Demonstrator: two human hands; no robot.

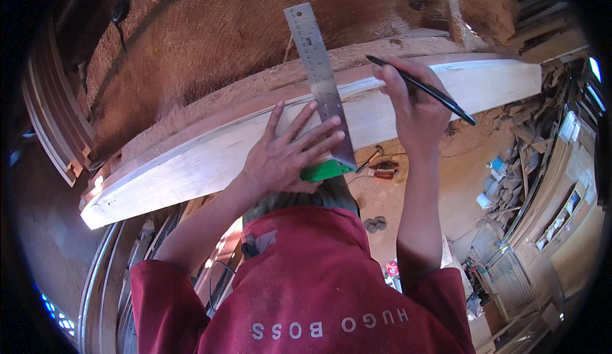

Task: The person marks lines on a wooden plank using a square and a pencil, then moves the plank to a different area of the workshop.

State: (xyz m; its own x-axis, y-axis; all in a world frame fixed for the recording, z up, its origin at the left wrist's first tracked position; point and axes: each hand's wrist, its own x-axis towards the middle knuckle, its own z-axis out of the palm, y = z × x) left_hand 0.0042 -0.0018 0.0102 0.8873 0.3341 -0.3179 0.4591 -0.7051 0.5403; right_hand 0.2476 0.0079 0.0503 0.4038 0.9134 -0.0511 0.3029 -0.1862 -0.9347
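The right grip (422,108) pinched a pen (446,102); toward nine o'clock, the square (320,67), aligned eleven-to-five, lay partly beneath the spread left grip (284,153).

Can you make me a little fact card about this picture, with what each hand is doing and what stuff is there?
Left grip: spread open on the board, some fingers over the ruler
Right grip: closed around a black pen
Board: long, pale wood
Ruler: metal, lying across the board, with a green handle at the near edge
Pen: slanted, right of the ruler; can't tell if it touches the board
Clothes: red shirt
Off to the right: scrap wood
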